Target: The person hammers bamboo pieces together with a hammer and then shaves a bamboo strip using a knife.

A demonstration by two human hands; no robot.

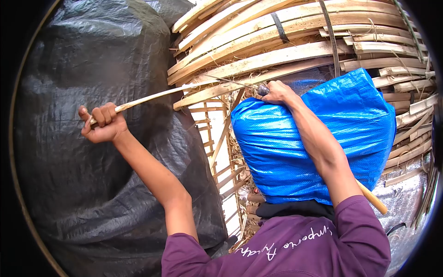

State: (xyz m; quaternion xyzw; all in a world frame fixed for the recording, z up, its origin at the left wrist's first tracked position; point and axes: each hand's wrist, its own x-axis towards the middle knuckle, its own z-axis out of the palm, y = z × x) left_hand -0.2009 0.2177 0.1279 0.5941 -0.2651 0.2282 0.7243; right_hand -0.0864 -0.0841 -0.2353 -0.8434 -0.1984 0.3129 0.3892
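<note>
My left hand (106, 122) is closed around one end of a long, thin bamboo strip (152, 97), out to the left over black sheeting. The strip runs up and right towards the knife blade (235, 82). My right hand (279, 93) is closed on the knife, beside a dark collar (263, 90) at the base of the blade. Blade and strip meet or overlap; exact contact is too small to tell. Beneath my right forearm lies a blue tarp (318, 134) over my lap. A yellowish wooden rod end (374, 199) shows past that forearm; its link to the knife is hidden.
Split bamboo slats (286, 27) are stacked ahead, some bound with dark straps (330, 37). Black plastic sheeting (69, 161) covers the left side. Between it and the blue tarp are a bamboo lattice (210, 134) and loose shavings (237, 152).
</note>
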